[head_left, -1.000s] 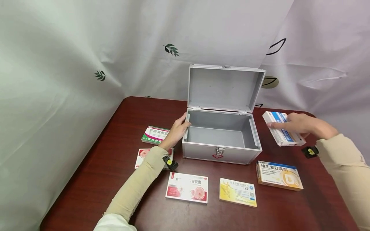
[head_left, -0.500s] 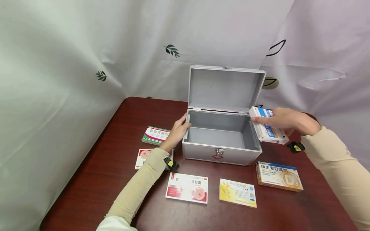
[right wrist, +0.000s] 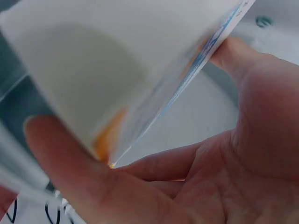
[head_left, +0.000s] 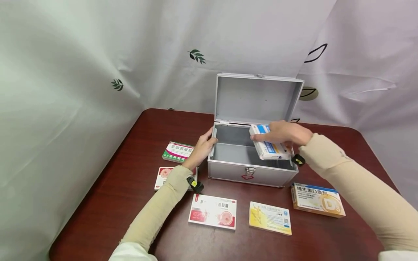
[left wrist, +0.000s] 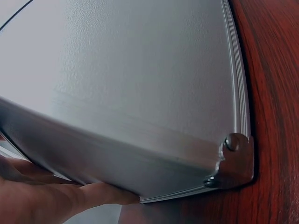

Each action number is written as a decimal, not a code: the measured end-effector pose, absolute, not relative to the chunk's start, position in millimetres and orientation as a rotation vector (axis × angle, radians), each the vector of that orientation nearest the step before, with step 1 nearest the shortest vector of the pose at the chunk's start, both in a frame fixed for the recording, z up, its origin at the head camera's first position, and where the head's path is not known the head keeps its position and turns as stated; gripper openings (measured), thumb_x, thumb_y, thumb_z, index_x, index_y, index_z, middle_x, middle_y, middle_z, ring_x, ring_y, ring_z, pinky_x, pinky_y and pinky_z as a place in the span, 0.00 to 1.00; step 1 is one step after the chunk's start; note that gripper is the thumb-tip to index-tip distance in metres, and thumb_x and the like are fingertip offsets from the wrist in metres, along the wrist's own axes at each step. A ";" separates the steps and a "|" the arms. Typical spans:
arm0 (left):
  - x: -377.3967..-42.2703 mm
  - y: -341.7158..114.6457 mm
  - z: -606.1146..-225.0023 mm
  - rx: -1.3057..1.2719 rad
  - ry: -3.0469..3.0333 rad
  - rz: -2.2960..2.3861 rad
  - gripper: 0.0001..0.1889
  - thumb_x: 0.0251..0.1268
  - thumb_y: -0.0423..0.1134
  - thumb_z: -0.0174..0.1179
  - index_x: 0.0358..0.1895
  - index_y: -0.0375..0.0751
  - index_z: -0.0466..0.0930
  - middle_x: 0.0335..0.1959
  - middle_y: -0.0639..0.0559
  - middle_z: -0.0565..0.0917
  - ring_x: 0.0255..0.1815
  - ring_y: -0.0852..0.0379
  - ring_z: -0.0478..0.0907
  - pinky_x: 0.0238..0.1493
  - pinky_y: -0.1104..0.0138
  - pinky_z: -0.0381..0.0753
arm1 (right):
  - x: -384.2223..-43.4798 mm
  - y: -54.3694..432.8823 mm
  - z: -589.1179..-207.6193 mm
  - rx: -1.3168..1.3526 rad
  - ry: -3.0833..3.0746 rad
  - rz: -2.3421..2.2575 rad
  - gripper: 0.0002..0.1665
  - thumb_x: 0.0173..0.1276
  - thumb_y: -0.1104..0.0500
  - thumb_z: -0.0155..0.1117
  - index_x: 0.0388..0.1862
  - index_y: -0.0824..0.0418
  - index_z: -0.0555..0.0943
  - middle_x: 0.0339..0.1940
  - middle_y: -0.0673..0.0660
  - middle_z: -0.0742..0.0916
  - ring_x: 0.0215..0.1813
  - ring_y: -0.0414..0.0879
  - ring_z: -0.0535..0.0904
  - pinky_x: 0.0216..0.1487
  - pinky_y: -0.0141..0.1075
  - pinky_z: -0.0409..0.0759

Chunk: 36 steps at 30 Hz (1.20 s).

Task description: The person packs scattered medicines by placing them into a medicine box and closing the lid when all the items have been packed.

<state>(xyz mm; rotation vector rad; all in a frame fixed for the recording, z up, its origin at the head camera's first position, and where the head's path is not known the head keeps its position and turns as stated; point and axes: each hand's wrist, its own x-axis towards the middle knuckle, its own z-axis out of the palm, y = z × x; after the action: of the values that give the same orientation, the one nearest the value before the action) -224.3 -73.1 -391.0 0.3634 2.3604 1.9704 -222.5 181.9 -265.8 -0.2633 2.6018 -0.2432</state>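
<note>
An aluminium case (head_left: pixel 228 169) stands on the table with its lid raised. My left hand (head_left: pixel 203 146) grips the rim of its left wall, thumb over the edge; in the left wrist view, fingers (left wrist: pixel 100 193) lie along the case's side. My right hand (head_left: pixel 284 133) holds a white and blue medicine box (head_left: pixel 268 148) between thumb and fingers, tilted over the case's opening toward its right half. From the right wrist view, the medicine box (right wrist: pixel 93 60) shows a plain white face and orange print, with the thumb on one side and fingers on the other.
In front of the case lie a red and white medicine box (head_left: pixel 212 212), a yellow and white one (head_left: pixel 270 218) and a vitamin D box (head_left: pixel 317 200). Left of it are a green and pink box (head_left: pixel 177 152) and another red-white box (head_left: pixel 161 176), partly behind the left forearm.
My right hand has carried the medicine box leftward, from right of the case to over its opening. The left hand has kept its place on the case's rim.
</note>
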 end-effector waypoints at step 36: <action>-219.8 -75.4 -383.5 0.367 2.291 1.993 0.32 0.62 0.29 0.45 0.71 0.36 0.50 0.68 0.42 0.61 0.65 0.51 0.61 0.65 0.61 0.60 | -257.7 75.6 -341.0 -0.319 2.332 -0.052 0.41 0.55 0.25 0.49 0.42 0.61 0.75 0.38 0.58 0.80 0.30 0.49 0.80 0.28 0.38 0.79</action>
<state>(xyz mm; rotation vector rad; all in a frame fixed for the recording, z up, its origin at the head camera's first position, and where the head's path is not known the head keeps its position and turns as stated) -219.8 -75.4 -383.5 0.3670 2.2906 1.9932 -257.7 75.6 -341.0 -0.3189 2.3316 -0.0523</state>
